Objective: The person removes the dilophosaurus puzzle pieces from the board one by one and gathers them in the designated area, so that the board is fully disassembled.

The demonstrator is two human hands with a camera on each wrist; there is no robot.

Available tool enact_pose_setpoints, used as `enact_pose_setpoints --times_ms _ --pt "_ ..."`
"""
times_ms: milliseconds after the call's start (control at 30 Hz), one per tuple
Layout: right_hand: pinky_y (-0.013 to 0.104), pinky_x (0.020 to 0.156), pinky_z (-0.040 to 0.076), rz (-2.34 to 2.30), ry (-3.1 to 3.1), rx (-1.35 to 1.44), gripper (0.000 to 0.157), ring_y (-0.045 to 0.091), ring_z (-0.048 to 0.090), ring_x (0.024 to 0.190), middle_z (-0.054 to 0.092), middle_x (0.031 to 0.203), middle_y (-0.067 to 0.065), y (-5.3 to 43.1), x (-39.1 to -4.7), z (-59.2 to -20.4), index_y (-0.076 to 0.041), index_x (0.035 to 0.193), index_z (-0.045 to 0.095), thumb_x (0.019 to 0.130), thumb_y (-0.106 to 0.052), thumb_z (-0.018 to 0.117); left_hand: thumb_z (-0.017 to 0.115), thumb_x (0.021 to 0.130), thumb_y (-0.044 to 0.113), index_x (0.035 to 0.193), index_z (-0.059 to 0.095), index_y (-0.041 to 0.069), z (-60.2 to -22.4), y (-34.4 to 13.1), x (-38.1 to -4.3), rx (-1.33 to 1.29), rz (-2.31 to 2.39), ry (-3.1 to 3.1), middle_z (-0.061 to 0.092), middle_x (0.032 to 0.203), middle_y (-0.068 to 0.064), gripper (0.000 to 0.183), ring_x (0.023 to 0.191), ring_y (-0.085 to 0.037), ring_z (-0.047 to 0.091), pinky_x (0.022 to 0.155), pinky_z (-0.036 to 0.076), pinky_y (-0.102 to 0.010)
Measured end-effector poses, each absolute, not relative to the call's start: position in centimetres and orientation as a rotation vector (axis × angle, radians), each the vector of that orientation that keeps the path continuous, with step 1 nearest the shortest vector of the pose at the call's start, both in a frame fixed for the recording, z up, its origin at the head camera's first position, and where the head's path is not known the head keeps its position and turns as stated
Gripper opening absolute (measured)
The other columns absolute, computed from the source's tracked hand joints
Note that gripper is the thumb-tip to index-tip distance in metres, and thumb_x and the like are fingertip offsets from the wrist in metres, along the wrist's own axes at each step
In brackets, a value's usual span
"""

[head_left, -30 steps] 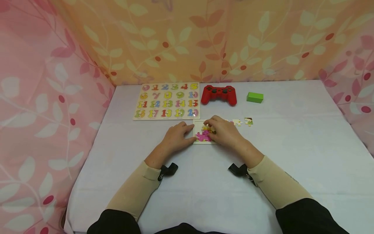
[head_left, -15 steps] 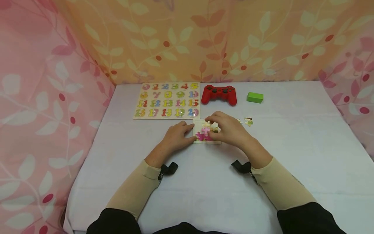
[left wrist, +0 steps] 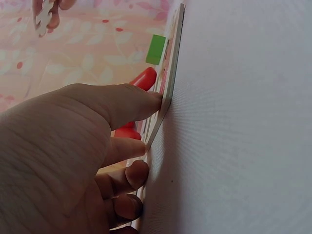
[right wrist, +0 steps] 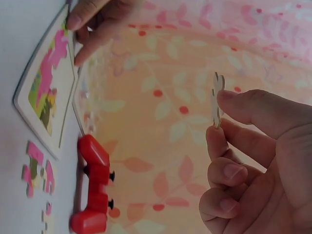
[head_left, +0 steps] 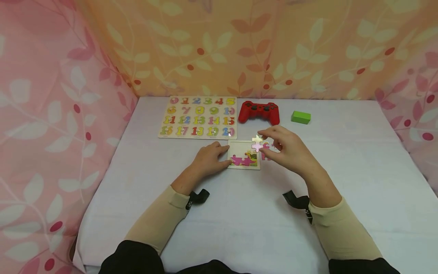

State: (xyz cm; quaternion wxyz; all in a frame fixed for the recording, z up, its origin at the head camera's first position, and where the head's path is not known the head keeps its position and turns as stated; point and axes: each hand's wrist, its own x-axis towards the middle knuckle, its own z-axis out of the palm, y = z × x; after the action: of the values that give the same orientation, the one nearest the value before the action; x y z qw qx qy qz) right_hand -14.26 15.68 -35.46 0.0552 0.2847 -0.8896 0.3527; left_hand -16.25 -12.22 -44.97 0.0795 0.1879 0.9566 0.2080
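Observation:
A small jigsaw tray (head_left: 239, 147) lies on the white-covered table, with pink and green pieces (head_left: 243, 160) along its near side. My left hand (head_left: 209, 161) touches the tray's left edge with thumb and forefinger; in the left wrist view, the thumb (left wrist: 141, 103) rests on the rim. Raised over the tray's right edge, a pale and pink jigsaw piece (head_left: 257, 143) is pinched by my right hand (head_left: 291, 150) between thumb and forefinger. The right wrist view shows this piece (right wrist: 216, 101) edge-on. Loose jigsaw pieces (right wrist: 33, 169) lie right of the tray, partly hidden by my right hand in the head view.
A number board (head_left: 205, 137) lies behind the tray to the left. Beside it sits a red game controller (head_left: 259, 110), and a green block (head_left: 301, 117) is farther right. Floral curtains (head_left: 219, 45) enclose the table at the back and sides.
My right hand has lifted a jigsaw piece out of the tray and moved up and right with it. Bare tray bottom shows where pieces lay. The left hand stays at the edge.

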Motion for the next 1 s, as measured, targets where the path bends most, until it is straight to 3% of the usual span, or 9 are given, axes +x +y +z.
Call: enact_pose_setpoints --times_ms 133,400,533,733,1000 --pt "0.023 0.061 0.041 1.074 -2.681 0.832 0.042 0.023 0.051 0.076 0.067 0.110 0.003 17.2 -14.0 -35.1 -0.007 0.127 0.072 0.087 -0.007 0.082 0.072 0.094 0.046 0.149 0.057 0.015 -44.9 -12.2 -16.3 0.569 0.610 2.865 0.053 0.098 -0.001 0.065 0.080 -0.018 0.048 0.070 0.038 -0.031" --pt "0.026 0.062 0.037 0.998 -2.750 0.693 0.039 0.020 0.047 0.077 0.068 0.111 -0.002 20.3 -13.5 -35.4 -0.013 0.122 0.074 0.084 -0.010 0.085 0.071 0.094 0.047 0.149 0.056 0.016 -44.9 -12.2 -16.1 0.565 0.625 2.856 0.054 0.100 0.000 0.065 0.080 -0.018 0.049 0.071 0.039 -0.031" --pt "0.027 0.063 0.036 0.966 -2.780 0.658 0.039 0.019 0.047 0.079 0.069 0.110 0.001 21.5 -13.7 -35.9 -0.011 0.121 0.075 0.084 -0.009 0.086 0.071 0.094 0.047 0.149 0.056 0.016 -44.8 -12.2 -16.0 0.556 0.621 2.857 0.053 0.098 0.000 0.065 0.080 -0.018 0.049 0.070 0.039 -0.031" --pt "0.035 0.067 0.039 0.879 -2.960 0.582 0.039 0.024 0.047 0.086 0.068 0.112 0.010 22.8 -14.3 -36.8 -0.009 0.127 0.071 0.090 -0.017 0.081 0.071 0.094 0.046 0.149 0.057 0.017 -44.9 -12.2 -16.1 0.559 0.626 2.853 0.052 0.097 0.001 0.064 0.080 -0.017 0.049 0.069 0.039 -0.031" --pt "0.042 0.075 0.041 0.865 -3.115 0.489 0.038 0.030 0.050 0.091 0.068 0.120 0.012 23.7 -15.5 -39.4 -0.009 0.128 0.071 0.092 -0.019 0.078 0.072 0.094 0.046 0.149 0.057 0.017 -44.8 -12.2 -16.0 0.555 0.635 2.854 0.055 0.101 0.000 0.065 0.082 -0.017 0.050 0.071 0.040 -0.031"
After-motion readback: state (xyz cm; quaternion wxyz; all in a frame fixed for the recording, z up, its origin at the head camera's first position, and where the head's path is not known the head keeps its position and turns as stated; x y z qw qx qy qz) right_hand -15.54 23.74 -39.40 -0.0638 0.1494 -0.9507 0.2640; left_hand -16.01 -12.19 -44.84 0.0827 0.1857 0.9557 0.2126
